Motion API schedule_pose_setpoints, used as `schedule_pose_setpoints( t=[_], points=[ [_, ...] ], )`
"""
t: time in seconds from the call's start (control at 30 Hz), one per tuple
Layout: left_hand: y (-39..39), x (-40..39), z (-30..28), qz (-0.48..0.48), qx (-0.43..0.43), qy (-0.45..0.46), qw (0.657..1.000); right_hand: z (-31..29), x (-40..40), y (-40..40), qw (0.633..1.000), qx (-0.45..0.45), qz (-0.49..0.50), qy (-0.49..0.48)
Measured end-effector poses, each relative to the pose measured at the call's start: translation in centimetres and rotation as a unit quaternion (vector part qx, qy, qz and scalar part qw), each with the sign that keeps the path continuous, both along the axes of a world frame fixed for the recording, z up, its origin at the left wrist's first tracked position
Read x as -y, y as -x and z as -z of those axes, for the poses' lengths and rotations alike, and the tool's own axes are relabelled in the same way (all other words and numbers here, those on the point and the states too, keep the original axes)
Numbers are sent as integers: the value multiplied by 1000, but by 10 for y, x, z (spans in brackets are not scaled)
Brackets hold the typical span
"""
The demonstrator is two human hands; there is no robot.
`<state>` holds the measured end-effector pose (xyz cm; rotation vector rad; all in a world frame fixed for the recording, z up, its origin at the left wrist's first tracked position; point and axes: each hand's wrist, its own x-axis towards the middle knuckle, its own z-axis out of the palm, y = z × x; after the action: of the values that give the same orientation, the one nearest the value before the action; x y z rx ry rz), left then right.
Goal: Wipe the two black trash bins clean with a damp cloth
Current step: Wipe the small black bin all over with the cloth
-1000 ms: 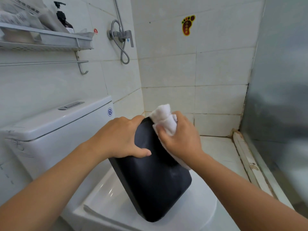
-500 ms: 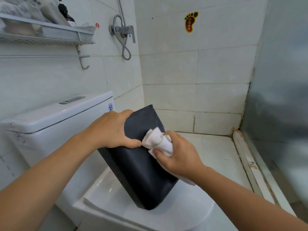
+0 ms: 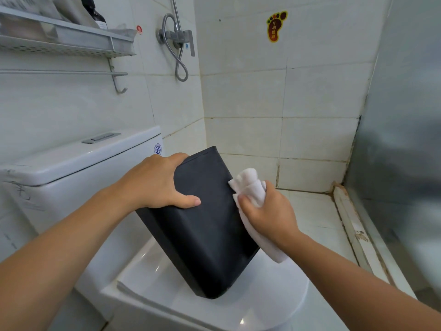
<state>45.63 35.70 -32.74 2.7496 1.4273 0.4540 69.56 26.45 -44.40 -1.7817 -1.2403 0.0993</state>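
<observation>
A black trash bin (image 3: 205, 237) stands tilted on the closed white toilet lid (image 3: 262, 304), its upper end leaning away from me. My left hand (image 3: 155, 185) grips that upper end, thumb lying across the near face. My right hand (image 3: 267, 213) holds a bunched white cloth (image 3: 250, 185) against the bin's right edge, with a tail of cloth hanging below the palm. Only one bin is in sight.
The toilet tank (image 3: 78, 161) stands at the left under a wall shelf (image 3: 71, 41) with bottles. A shower valve and hose (image 3: 176, 44) hang on the tiled wall. A frosted glass partition (image 3: 405, 139) and its raised sill (image 3: 353, 225) close off the right.
My right hand with the cloth slid from the bin's top down across its near face, then out to the right edge. The bin has tilted a little further from me.
</observation>
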Motion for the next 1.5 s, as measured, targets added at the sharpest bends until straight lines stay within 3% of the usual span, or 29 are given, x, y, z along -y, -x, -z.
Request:
schedule_pose_setpoints(
  t=[0.1,0.23,0.33,0.47,0.53,0.63,0.77,0.87,1.0,1.17,1.33,1.43,1.5],
  points=[
    [-2,1,-1,-1,0,-6,1000,4,8,7,998,53,12,-18],
    [-2,1,0,-2,-1,-9,1000,17,28,19,970,188,-145,-57],
    [-4,2,-2,10,-2,0,1000,10,16,11,978,166,-116,-41],
    [-6,5,-4,10,-23,-7,1000,-8,-2,-4,1000,12,-21,2],
    [-8,8,-4,5,-41,-20,999,-8,-2,-2,1000,-10,-7,-6],
    [-13,11,-6,-7,-67,-36,997,3,8,3,998,52,-24,-19],
    [-9,6,-7,-22,-60,-8,998,23,30,12,976,171,-133,-32],
    [-5,5,-7,-22,-41,4,999,26,35,14,971,185,-151,-22],
    [-3,11,-8,-17,-28,5,999,16,22,10,984,144,-106,-7],
    [-12,24,-13,-13,-55,-10,998,-7,-4,-6,1000,-2,-2,23],
    [-16,25,-14,-12,-79,-21,997,-15,-15,-14,978,-203,40,-17],
    [-15,21,-13,-12,-75,-19,997,-14,-13,-8,982,-176,19,-62],
    [-10,16,-11,-17,-68,-17,997,-8,-9,-5,994,-77,-53,-60]
  ],
)
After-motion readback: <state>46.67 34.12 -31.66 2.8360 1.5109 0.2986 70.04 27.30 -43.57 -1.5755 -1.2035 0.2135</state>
